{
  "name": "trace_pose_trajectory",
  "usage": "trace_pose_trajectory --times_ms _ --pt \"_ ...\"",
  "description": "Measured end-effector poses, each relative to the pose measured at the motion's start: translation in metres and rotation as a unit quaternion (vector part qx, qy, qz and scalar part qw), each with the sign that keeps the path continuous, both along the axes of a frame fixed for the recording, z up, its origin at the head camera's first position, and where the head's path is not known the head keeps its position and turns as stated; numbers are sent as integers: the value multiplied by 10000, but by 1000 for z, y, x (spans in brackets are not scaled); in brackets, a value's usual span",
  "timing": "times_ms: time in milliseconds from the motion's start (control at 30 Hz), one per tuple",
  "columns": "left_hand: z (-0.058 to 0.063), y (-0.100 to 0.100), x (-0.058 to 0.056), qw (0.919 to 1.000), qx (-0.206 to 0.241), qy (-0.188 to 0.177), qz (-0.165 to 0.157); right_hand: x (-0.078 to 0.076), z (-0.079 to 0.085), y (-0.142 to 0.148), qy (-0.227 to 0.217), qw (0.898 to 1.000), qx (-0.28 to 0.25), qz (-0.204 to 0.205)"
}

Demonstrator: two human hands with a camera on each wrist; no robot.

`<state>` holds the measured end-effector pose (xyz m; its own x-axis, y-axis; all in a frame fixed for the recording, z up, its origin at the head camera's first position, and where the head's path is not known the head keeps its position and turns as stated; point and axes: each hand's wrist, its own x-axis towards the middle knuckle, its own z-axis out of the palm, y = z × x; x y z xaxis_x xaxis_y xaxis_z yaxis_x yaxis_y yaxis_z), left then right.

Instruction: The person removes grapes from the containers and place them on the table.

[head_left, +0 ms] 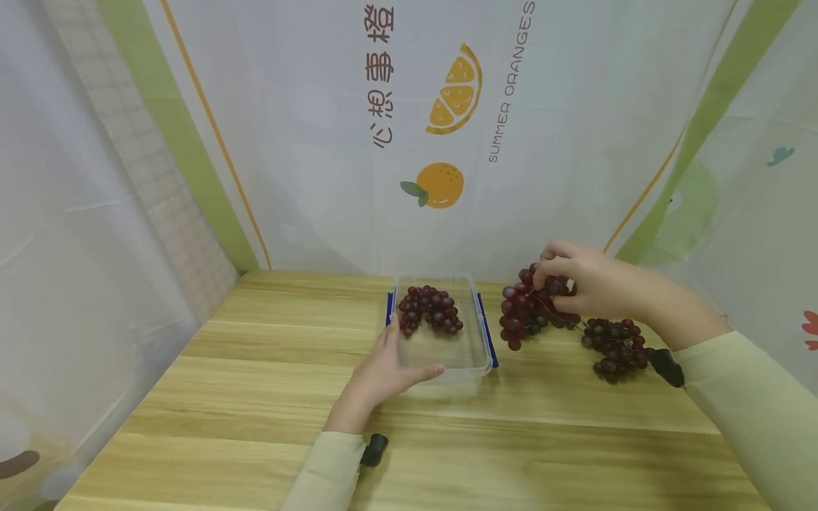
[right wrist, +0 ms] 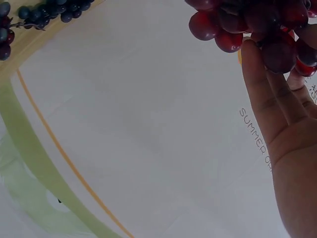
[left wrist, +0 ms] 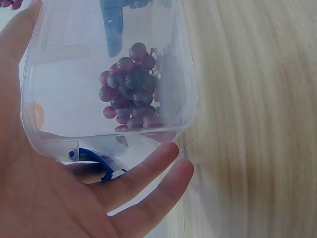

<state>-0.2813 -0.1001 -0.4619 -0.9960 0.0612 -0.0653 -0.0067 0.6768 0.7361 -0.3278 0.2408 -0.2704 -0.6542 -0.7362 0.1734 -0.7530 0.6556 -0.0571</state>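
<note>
A clear plastic food container with blue side clips stands on the table, a bunch of dark red grapes inside it. My left hand rests against its near left corner, thumb along the near side. In the left wrist view, the fingers extend fairly straight beside a blue clip. Right of the container, my right hand holds a larger bunch of red grapes from above; the right wrist view shows fingers against this bunch.
Another dark grape bunch lies on the wooden table below my right wrist. Dark bluish grapes show behind the held bunch. A white printed cloth hangs along the table's back edge.
</note>
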Motion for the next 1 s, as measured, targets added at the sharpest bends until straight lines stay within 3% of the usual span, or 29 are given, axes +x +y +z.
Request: trace_pose_trajectory --times_ms 600,1000 --pt "2 1 2 10000 -16 1 28 14 -30 25 -111 9997 29 -203" --pt "2 1 2 10000 24 21 -15 26 -61 41 -361 9980 368 -356"
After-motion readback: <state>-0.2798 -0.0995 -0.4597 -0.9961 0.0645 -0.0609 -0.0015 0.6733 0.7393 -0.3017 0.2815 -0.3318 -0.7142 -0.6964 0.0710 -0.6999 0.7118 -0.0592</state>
